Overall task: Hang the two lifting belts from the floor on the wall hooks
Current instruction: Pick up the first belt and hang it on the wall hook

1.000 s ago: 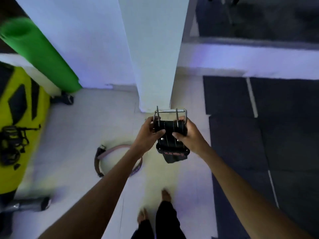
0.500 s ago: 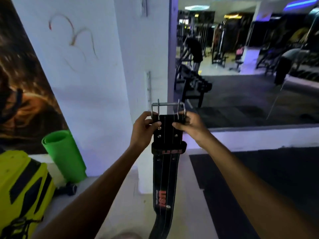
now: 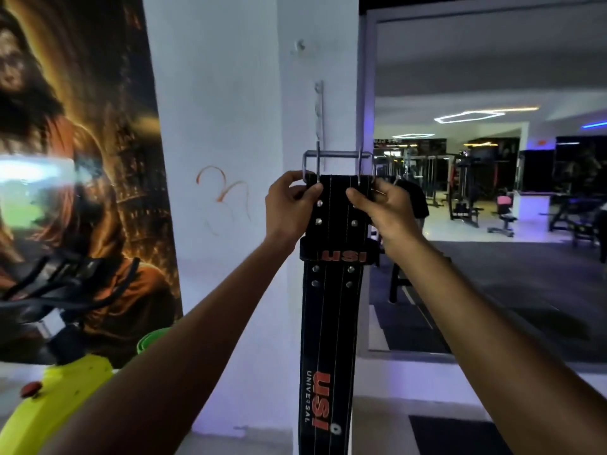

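Hook rail above buckle stands unobstructed.

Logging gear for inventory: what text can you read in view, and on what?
"USI": orange, on the belt loop below both hands.
"USI" over "UNIVERSAL": lower on the belt, running lengthwise.
Orange scrawl on the pillar: not readable.
Poster: no readable text.

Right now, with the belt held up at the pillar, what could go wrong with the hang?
The buckle sits below most of the hook rail, not on any hook; it may miss or catch only partly. Its two loose prongs could snag. Both the left hand and right hand grip only the top of the black belt, so the long tail could swing.
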`<act>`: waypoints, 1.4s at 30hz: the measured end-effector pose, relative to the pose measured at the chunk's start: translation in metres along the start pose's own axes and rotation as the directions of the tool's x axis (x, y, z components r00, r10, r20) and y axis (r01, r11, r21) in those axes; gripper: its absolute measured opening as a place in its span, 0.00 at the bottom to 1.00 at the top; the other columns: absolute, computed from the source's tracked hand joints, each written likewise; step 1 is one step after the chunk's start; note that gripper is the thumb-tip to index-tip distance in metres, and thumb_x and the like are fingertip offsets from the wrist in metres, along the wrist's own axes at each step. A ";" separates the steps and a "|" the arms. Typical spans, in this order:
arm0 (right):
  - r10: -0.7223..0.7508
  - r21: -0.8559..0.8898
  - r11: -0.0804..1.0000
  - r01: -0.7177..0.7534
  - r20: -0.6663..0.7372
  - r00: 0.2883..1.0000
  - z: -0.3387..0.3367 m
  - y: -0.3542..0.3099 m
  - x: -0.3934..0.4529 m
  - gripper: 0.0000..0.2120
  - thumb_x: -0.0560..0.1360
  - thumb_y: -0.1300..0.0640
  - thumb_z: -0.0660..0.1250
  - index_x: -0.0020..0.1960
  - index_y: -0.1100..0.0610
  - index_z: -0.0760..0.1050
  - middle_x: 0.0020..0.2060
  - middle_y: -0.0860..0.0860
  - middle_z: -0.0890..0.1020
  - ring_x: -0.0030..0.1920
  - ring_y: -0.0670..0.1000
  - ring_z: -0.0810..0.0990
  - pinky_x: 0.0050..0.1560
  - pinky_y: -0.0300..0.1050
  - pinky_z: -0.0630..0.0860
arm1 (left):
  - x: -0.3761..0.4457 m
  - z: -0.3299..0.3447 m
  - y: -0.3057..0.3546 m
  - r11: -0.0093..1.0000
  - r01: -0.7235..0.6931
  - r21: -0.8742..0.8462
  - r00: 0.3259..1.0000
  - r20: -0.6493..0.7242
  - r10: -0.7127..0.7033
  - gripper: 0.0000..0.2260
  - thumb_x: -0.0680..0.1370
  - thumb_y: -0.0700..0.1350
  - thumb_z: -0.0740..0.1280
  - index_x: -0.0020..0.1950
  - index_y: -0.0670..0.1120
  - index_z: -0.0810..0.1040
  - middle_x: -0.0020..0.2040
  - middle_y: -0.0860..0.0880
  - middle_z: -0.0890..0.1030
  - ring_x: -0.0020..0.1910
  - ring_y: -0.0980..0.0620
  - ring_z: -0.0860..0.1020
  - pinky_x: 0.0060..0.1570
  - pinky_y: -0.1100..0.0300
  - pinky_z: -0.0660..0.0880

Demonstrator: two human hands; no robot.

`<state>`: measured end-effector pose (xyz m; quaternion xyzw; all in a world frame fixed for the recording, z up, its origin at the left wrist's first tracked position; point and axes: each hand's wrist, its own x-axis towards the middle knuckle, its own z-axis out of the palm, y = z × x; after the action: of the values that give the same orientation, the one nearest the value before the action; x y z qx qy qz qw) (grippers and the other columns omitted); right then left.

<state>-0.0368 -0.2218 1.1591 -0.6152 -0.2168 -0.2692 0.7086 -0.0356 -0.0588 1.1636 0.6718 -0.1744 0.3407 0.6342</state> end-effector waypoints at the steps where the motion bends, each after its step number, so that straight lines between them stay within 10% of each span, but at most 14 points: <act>1: -0.013 0.023 1.000 0.013 -0.009 1.000 0.003 -0.002 -0.002 0.08 0.72 0.61 0.74 0.50 0.55 0.80 0.41 0.48 0.85 0.38 0.41 0.85 0.38 0.32 0.80 | 0.004 -0.001 0.007 1.000 -0.014 0.008 1.000 -0.015 0.014 0.09 0.79 0.40 0.70 0.58 0.42 0.79 0.44 0.42 0.87 0.39 0.47 0.84 0.42 0.53 0.82; 17: -0.015 0.110 0.994 0.016 -0.015 1.000 0.007 0.030 -0.042 0.06 0.72 0.57 0.73 0.49 0.54 0.81 0.41 0.46 0.85 0.42 0.41 0.83 0.46 0.33 0.78 | 0.033 -0.005 0.036 0.999 -0.019 -0.047 0.992 -0.127 0.013 0.09 0.77 0.42 0.71 0.57 0.44 0.80 0.43 0.46 0.87 0.43 0.46 0.85 0.52 0.45 0.83; 25: 0.242 -0.176 0.957 -0.230 0.050 0.969 -0.016 0.143 -0.134 0.06 0.70 0.63 0.76 0.44 0.62 0.80 0.31 0.44 0.85 0.34 0.39 0.82 0.35 0.31 0.76 | 0.037 0.000 0.042 0.997 -0.045 -0.060 0.992 -0.121 0.037 0.08 0.77 0.41 0.71 0.56 0.43 0.80 0.41 0.46 0.86 0.38 0.50 0.84 0.45 0.53 0.82; 32: 0.251 -0.207 0.947 -0.245 0.001 0.968 -0.016 0.132 -0.118 0.26 0.66 0.49 0.78 0.49 0.71 0.78 0.45 0.69 0.83 0.46 0.68 0.81 0.52 0.57 0.81 | 0.039 -0.001 0.040 0.998 -0.035 -0.051 0.993 -0.117 0.028 0.10 0.78 0.42 0.70 0.58 0.42 0.79 0.43 0.45 0.87 0.39 0.50 0.85 0.47 0.52 0.83; 36: 0.192 -0.028 0.980 -0.195 -0.080 0.978 -0.005 0.083 -0.070 0.09 0.70 0.57 0.76 0.46 0.60 0.81 0.41 0.52 0.86 0.41 0.45 0.85 0.45 0.33 0.80 | 0.041 -0.001 0.042 0.998 -0.038 -0.054 0.992 -0.126 0.031 0.11 0.78 0.42 0.70 0.59 0.41 0.79 0.43 0.45 0.87 0.35 0.53 0.84 0.36 0.60 0.81; 42: 0.308 -0.129 0.945 -0.301 0.041 0.950 -0.005 0.114 -0.118 0.06 0.70 0.56 0.76 0.43 0.52 0.79 0.33 0.42 0.85 0.35 0.36 0.82 0.35 0.27 0.75 | 0.044 -0.005 0.046 0.997 -0.030 -0.067 0.986 -0.166 0.019 0.11 0.78 0.42 0.71 0.59 0.41 0.79 0.44 0.44 0.87 0.36 0.52 0.84 0.36 0.59 0.81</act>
<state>-0.0524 -0.2017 0.9967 -0.6909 -0.1236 -0.1504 0.6962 -0.0363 -0.0513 1.2276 0.6169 -0.1412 0.3967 0.6649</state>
